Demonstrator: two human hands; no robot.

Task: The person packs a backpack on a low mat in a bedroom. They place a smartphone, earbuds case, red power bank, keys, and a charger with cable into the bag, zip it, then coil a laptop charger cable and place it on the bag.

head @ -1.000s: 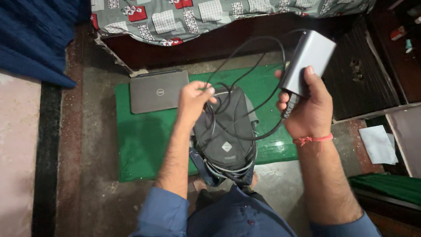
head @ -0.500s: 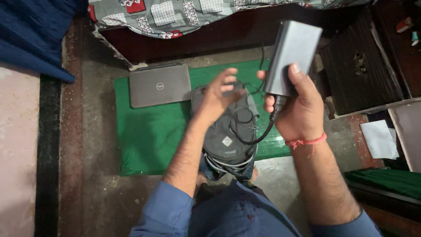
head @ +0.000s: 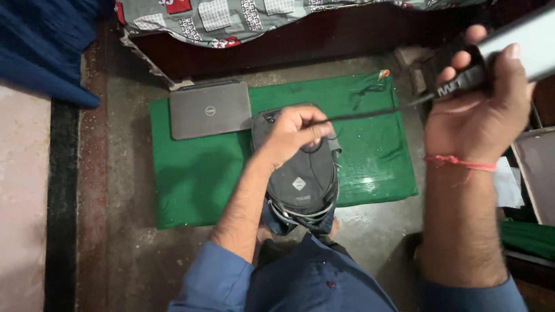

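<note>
My right hand (head: 477,110) is raised close to the camera at the upper right, gripping a grey power brick (head: 529,37) by its end. A black cable (head: 370,112) runs taut from that brick to my left hand (head: 295,133), which pinches it above a black backpack (head: 303,173). The backpack stands on a green mat (head: 191,173) in front of my knees. A closed grey laptop (head: 210,108) lies on the mat's far left corner.
A bed with a patterned grey cover (head: 243,17) runs along the top. Blue cloth (head: 40,46) hangs at the upper left. White paper (head: 509,185) and a dark box (head: 537,173) sit at the right, on a bare concrete floor (head: 115,254).
My right hand lifted the power brick up and to the right, closer to the camera. The looped cable has been pulled straight between both hands. The left hand stayed over the backpack.
</note>
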